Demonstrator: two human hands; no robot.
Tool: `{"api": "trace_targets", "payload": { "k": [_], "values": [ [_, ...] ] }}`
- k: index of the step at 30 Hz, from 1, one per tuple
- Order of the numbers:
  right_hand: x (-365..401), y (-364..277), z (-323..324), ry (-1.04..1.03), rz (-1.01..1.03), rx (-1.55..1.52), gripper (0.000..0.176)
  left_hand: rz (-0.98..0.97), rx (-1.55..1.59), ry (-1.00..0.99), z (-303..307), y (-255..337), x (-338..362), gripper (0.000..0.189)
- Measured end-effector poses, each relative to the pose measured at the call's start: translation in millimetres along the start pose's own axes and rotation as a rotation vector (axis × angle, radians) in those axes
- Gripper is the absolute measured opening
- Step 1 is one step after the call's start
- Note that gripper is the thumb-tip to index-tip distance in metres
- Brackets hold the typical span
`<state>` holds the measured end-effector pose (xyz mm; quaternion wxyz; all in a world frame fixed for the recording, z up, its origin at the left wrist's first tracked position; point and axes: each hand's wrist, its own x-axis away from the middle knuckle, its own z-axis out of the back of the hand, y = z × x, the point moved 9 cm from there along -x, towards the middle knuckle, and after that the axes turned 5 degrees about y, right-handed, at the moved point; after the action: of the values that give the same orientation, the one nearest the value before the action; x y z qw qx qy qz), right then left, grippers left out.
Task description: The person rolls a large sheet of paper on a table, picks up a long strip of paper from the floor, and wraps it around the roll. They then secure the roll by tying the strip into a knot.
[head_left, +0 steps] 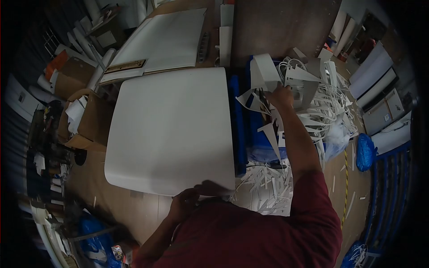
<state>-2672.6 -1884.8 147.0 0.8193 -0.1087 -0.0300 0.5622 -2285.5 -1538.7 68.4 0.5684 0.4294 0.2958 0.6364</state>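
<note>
A large white sheet [172,129] with rounded edges covers the work surface in front of me. My left hand [185,201] is at its near edge, with the fingers in shadow and hard to make out. My right hand [281,96] reaches out to the right, over a blue bin [263,143] heaped with white offcuts [328,98]. Its fingers are closed around white scrap pieces [266,73], some of them pointed, which stick out around the hand.
An open cardboard box [91,125] stands at the left. Behind the sheet lies another white panel [161,40]. Thin scraps [263,185] litter the floor below the bin. Blue bags [365,152] and a blue rack [388,192] are at the right.
</note>
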Motion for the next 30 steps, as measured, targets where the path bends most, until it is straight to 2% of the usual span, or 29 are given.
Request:
{"api": "trace_targets", "payload": {
  "k": [2,4,6,7,9,10,13,15,16,18,21,23,25,27,29,30],
  "values": [
    [-16,9,-15,0.042,0.003,-0.065,0.083,0.035,0.047,-0.011,-1,1,1,0.027],
    [-13,19,-10,0.088,-0.015,-0.125,0.086,-0.008,0.043,-0.010,-1,0,3,0.027],
    [-6,26,6,0.256,-0.003,-0.381,0.090,-0.058,0.043,-0.017,-4,0,4,0.027],
    [-8,34,5,0.263,-0.015,-0.374,0.090,-0.035,0.052,-0.011,-4,-4,4,0.027],
    [-8,51,5,0.365,-0.070,-0.558,0.099,-0.011,0.061,-0.009,-6,-6,3,0.027],
    [-7,58,6,0.366,-0.075,-0.556,0.099,-0.010,0.049,-0.023,-7,-5,3,0.027],
    [3,86,4,0.335,-0.126,-0.804,0.095,-0.015,0.049,-0.069,-12,10,-2,0.027],
    [29,99,18,0.480,-0.018,-0.895,0.096,-0.020,0.062,-0.105,-22,21,-10,0.026],
    [46,105,23,0.528,0.017,-0.922,0.097,-0.081,0.069,-0.152,-30,31,-14,0.027],
    [114,90,66,0.723,0.174,-0.759,0.099,-0.148,0.073,-0.211,-45,50,-28,0.029],
    [200,75,90,0.700,0.188,-0.642,0.099,-0.146,0.088,-0.353,-82,74,-54,0.032],
    [239,83,83,0.675,0.167,-0.627,0.099,-0.317,0.207,-0.356,-104,105,-75,0.036],
    [270,89,73,0.668,0.215,-0.663,0.099,-0.267,0.151,-0.408,-130,129,-100,0.041],
    [294,101,64,0.625,0.180,-0.679,0.099,-0.252,0.362,-0.459,-165,139,-131,0.043],
    [311,113,53,0.583,0.145,-0.696,0.099,0.045,0.634,-0.552,-197,151,-149,0.040],
    [319,117,49,0.595,0.191,-0.677,0.100,0.049,0.624,-0.561,-208,161,-158,0.040]
  ]
}}
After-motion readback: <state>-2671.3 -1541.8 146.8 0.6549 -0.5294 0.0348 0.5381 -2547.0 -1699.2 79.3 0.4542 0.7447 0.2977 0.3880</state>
